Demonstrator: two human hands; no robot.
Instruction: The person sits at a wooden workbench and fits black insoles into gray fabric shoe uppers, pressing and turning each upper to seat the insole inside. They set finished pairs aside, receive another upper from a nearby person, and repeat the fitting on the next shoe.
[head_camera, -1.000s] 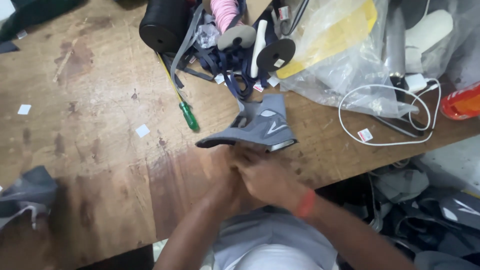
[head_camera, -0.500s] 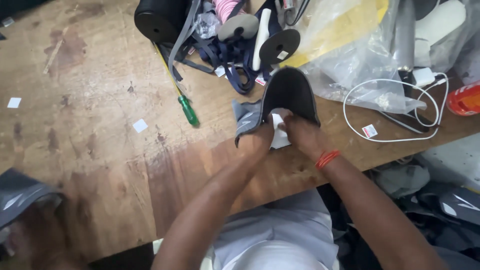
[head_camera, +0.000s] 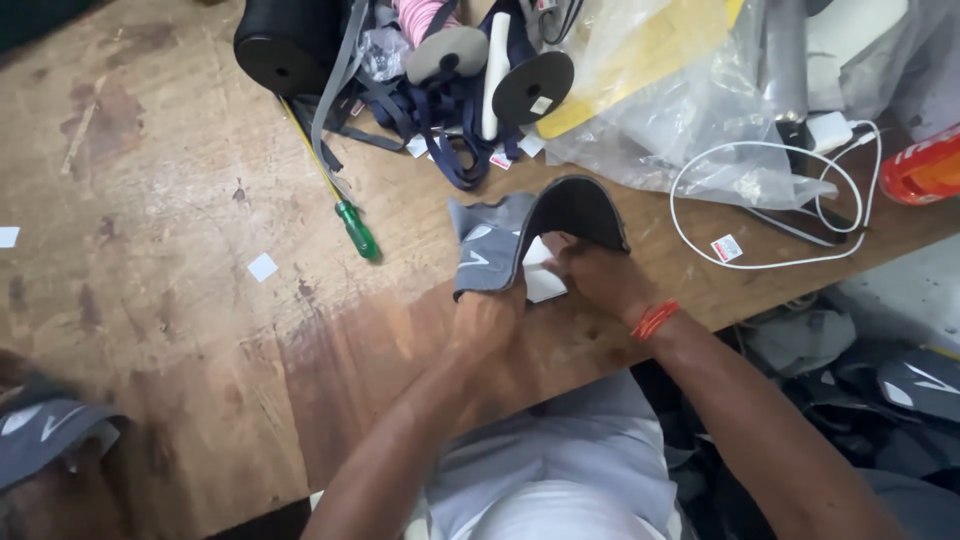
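Observation:
A grey shoe upper (head_camera: 487, 247) with a dark lining and a white tag inside lies at the near edge of the wooden workbench (head_camera: 180, 250). My left hand (head_camera: 487, 318) pinches its grey side from below. From the right, my right hand (head_camera: 590, 275) grips its dark curved opening and white inner piece. An orange band circles my right wrist. Both hands hold the same piece, spreading it open.
A green-handled screwdriver (head_camera: 355, 228) lies left of the upper. Behind it are a black spool (head_camera: 285, 45), dark blue straps (head_camera: 440, 120), thread reels and clear plastic bags (head_camera: 690, 90). A white cable (head_camera: 770, 200) loops at right. More grey uppers (head_camera: 45, 430) sit at bottom left.
My hands have lifted the upper from lying flat, turned it and spread its opening. The view has moved closer and slightly left.

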